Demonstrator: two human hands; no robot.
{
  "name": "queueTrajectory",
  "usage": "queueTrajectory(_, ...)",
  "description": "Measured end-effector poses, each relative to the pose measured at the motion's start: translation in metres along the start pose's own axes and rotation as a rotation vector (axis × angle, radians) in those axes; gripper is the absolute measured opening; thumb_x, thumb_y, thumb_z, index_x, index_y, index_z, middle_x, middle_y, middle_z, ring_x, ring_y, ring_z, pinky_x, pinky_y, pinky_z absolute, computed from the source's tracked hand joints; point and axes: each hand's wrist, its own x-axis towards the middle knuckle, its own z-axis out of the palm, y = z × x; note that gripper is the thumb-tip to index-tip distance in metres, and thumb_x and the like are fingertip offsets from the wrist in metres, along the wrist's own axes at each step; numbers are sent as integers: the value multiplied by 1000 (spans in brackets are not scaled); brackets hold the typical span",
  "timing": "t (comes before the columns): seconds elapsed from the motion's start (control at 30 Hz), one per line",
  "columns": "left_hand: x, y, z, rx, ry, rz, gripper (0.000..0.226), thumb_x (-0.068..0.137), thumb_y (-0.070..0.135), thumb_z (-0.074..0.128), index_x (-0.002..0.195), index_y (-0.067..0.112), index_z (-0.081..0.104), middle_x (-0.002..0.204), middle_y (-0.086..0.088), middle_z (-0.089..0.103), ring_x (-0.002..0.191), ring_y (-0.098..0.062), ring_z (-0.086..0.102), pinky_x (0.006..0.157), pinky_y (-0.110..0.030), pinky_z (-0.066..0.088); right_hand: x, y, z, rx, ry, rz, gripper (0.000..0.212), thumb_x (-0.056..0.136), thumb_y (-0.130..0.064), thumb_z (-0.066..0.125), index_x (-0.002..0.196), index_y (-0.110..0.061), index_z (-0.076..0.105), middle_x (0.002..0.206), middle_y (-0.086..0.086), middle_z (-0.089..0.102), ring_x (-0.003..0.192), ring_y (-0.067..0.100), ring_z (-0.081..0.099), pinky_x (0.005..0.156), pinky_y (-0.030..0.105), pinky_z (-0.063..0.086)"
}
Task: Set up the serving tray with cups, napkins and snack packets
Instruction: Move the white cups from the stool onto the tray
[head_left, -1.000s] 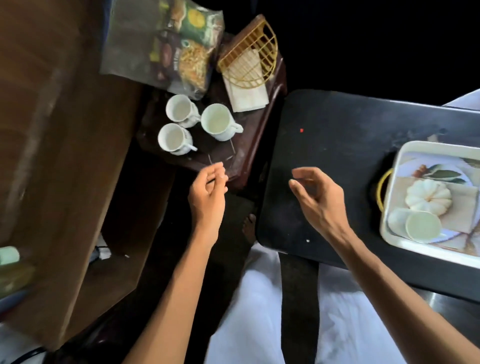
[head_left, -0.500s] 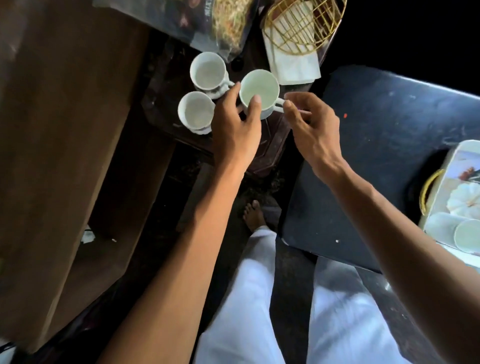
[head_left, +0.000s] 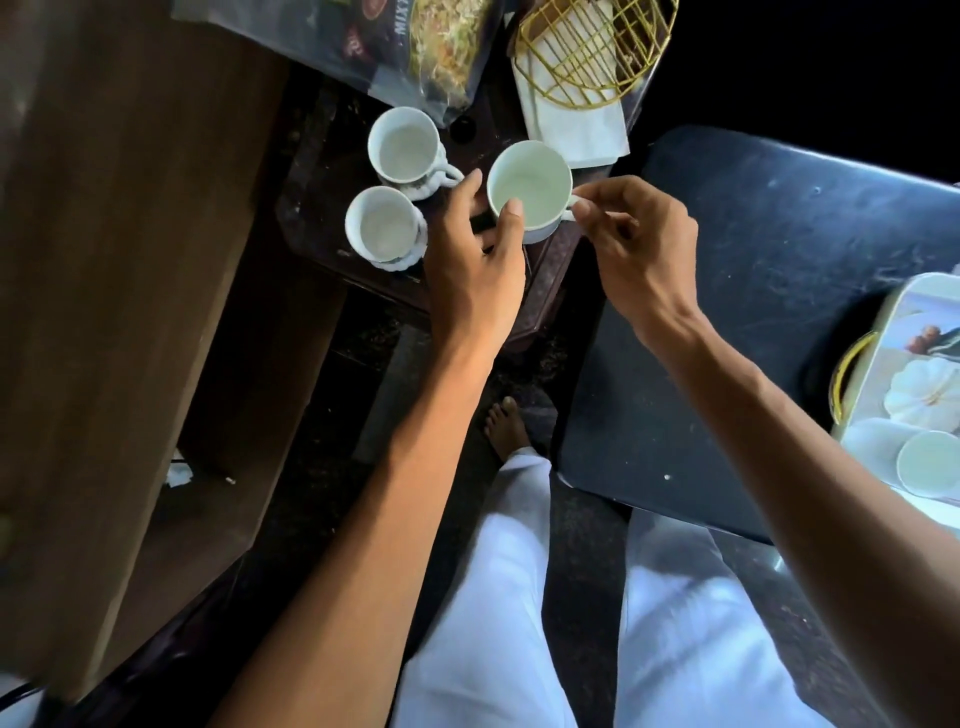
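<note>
Three white cups stand on a small dark side table (head_left: 322, 156). My left hand (head_left: 472, 275) wraps the near side of the largest cup (head_left: 530, 182), its thumb on the rim. My right hand (head_left: 639, 254) pinches that cup's handle. The two smaller cups, one at the back (head_left: 405, 148) and one in front (head_left: 382, 226), sit to its left. White napkins (head_left: 576, 124) lie under a gold wire holder (head_left: 592, 47). Snack packets (head_left: 405, 47) lie at the top. The serving tray (head_left: 898, 332) at the right edge holds one cup (head_left: 927, 462).
The tray rests on a black table (head_left: 753, 249) to the right. A brown wooden cabinet (head_left: 114, 260) fills the left side. My white trousers and a bare foot (head_left: 506, 426) are below, between the two tables.
Both hands reached from mid-air to the large cup. The left hand now cups its side and the right hand holds its handle. The camera has shifted closer.
</note>
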Motion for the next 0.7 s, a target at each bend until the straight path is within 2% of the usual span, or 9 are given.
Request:
queueTrajectory(0.1,-13,9,12,12,-38,-9,43,102,21,58,144,12,54,139,-5,63,94,-2,62,78,-2,50,-9,6,-28,-15,7,-1,17,92,-26,71,103,-14,75,91,-8,75,81,-1,70,73,14,55)
queueTrajectory(0.17,-26,15,26,-9,-77,-27,43,102,21,58,144,12,54,131,0,63,98,-6,65,90,-16,56,-17,11,-49,-19,16,8,14,92,-25,71,101,-15,75,90,-7,75,81,2,70,73,17,55)
queueTrajectory(0.27,-48,19,52,-16,-146,-60,44,102,22,58,145,15,53,126,5,61,111,-14,69,105,-39,54,-30,23,-85,-59,33,14,11,92,-23,71,99,-15,75,90,-8,74,80,3,69,73,20,55)
queueTrajectory(0.33,-64,19,70,-28,-169,-61,40,102,20,59,141,14,57,127,1,66,110,-15,70,104,-41,55,-38,32,-110,-85,50,23,10,92,-23,71,99,-16,75,89,-9,74,78,-1,68,73,17,54)
queueTrajectory(0.43,-88,19,101,-55,-199,-63,34,101,18,60,134,15,64,117,5,70,104,-8,71,102,-37,57,-52,53,-152,-136,75,37,10,92,-23,70,98,-17,75,83,-13,71,70,-13,62,67,5,44)
queueTrajectory(0.5,-103,19,125,-78,-240,-81,31,100,17,60,130,14,67,121,3,73,106,-9,72,103,-39,57,-61,70,-182,-152,88,53,9,93,-21,70,98,-16,75,80,-15,69,68,-18,60,66,1,41)
queueTrajectory(0.63,-130,20,174,-86,-309,-104,26,99,20,60,121,12,72,117,-2,77,107,-16,73,100,-44,58,-76,103,-239,-191,132,84,10,93,-21,70,100,-15,75,82,-11,71,71,-20,62,72,7,47)
queueTrajectory(0.7,-142,20,198,-76,-360,-103,25,99,23,59,115,13,74,112,0,78,106,-16,74,98,-44,59,-82,121,-265,-189,164,96,11,92,-18,71,101,-13,75,86,-9,72,73,-21,62,73,3,46)
